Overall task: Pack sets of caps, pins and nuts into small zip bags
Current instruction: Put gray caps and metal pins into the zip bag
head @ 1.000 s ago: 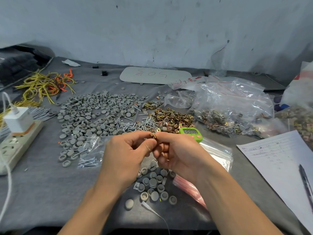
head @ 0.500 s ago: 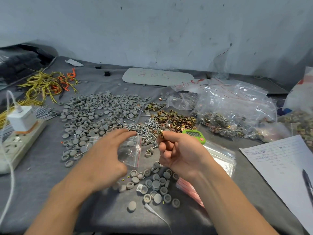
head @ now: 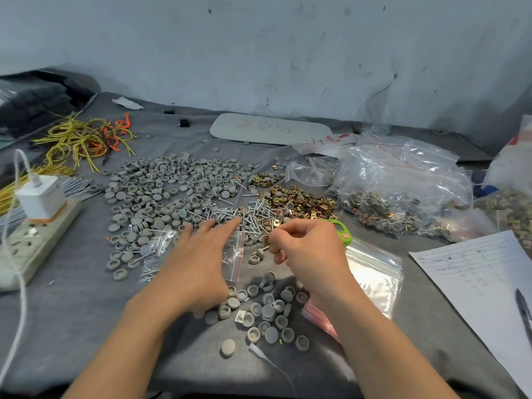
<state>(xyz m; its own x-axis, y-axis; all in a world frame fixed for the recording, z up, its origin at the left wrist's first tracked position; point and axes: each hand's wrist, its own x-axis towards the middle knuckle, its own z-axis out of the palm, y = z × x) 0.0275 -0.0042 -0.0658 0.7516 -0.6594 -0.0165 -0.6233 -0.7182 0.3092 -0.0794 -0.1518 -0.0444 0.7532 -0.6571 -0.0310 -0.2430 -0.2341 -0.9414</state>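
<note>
My left hand (head: 198, 263) stretches forward with straight fingers, its fingertips at the pile of silver pins (head: 230, 216). A small clear zip bag (head: 233, 256) with a red strip lies partly under that hand. Just right of the bag is my right hand (head: 308, 249), fingers curled, pinching a small brass nut (head: 266, 241) at its fingertips. Behind it lies the heap of brass nuts (head: 296, 200). Grey caps (head: 161, 194) spread widely at the left, and a smaller group of caps (head: 267, 311) sits between my forearms.
A stack of empty zip bags (head: 372, 272) and a green timer (head: 344, 230) lie right of my right hand. Further right are a big bag of filled sets (head: 403, 194), a paper sheet (head: 483, 272) and a pen (head: 524, 311). A power strip (head: 26, 246) and yellow wires (head: 77, 139) lie left.
My hands have parted. The left hand left the nut, lowered onto the zip bag and reached toward the pins. The right hand kept the nut and dropped a little toward the table.
</note>
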